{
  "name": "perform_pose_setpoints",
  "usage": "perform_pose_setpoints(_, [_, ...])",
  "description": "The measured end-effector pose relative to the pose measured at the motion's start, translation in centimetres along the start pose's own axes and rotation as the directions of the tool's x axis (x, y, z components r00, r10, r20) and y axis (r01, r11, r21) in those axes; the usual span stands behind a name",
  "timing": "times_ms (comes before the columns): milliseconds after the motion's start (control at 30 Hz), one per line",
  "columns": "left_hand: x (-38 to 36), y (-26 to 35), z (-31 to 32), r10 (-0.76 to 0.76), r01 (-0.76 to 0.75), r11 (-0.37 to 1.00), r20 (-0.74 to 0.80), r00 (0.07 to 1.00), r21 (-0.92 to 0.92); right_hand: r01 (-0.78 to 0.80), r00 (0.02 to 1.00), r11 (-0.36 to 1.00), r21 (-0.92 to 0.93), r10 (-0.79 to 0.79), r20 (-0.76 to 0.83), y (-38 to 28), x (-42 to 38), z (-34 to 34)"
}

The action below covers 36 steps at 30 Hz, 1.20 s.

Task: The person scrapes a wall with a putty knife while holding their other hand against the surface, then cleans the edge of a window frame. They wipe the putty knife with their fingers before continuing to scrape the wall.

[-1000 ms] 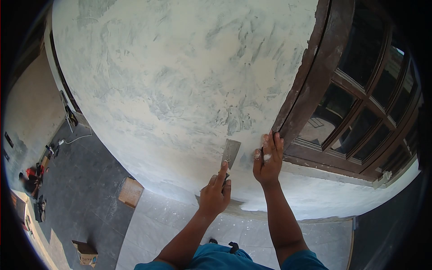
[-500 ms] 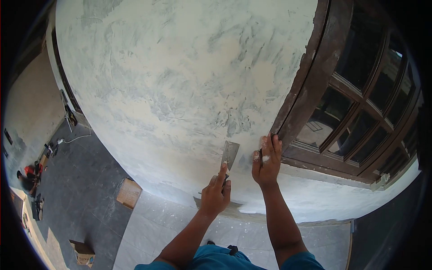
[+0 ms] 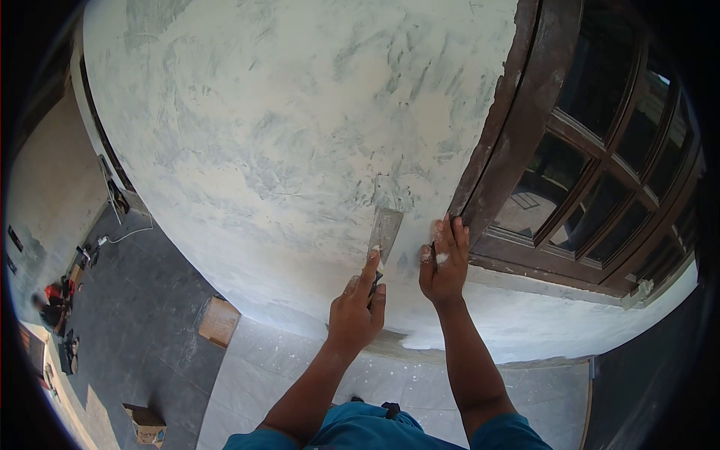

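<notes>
Head view: An open cardboard box (image 3: 146,433) stands near the dark floor's (image 3: 150,360) lower edge; contents not discernible. A second box (image 3: 219,321) lies beside the pale floor covering's (image 3: 274,375) upper left corner. The wall (image 3: 262,97) is patchily coated. The left grip (image 3: 355,313) is closed around a putty knife (image 3: 385,229), located near the wall's lower edge. The right grip (image 3: 444,271) is at the window frame's (image 3: 517,112) lower left corner; whether it grasps anything cannot be determined. Background: a seated person (image 3: 54,311).
</notes>
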<state>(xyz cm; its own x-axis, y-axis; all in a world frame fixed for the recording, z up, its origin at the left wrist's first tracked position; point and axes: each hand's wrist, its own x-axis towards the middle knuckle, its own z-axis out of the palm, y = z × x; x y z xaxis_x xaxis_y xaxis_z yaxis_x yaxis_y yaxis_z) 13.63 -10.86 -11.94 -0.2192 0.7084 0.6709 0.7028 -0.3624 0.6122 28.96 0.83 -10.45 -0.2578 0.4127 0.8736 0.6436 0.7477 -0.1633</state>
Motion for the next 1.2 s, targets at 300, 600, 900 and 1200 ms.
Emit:
perform_pose_setpoints(300, [-2.5,-0.7,0.7,-0.120,0.122,0.992,0.058,0.991,-0.018,0.043,0.999,0.999,0.015,-0.043,0.016,0.1,0.0,-0.2])
perform_pose_setpoints(600, [-3.0,-1.0,0.4,-0.115,0.116,0.993,0.067,0.991,-0.003,0.030,0.999,0.999,0.011,-0.030,-0.020,0.4,-0.3,0.3])
perform_pose_setpoints(900, [0.6,0.9,-1.0,0.010,-0.010,1.000,0.016,1.000,0.027,0.018,1.000,1.000,0.004,-0.018,-0.015,0.4,-0.2,0.3])
perform_pose_setpoints(1200, [-0.4,0.4,-0.3,-0.026,0.023,0.998,0.054,0.998,0.065,-0.006,1.000,0.999,0.034,0.006,0.001,-0.1,0.0,-0.1])
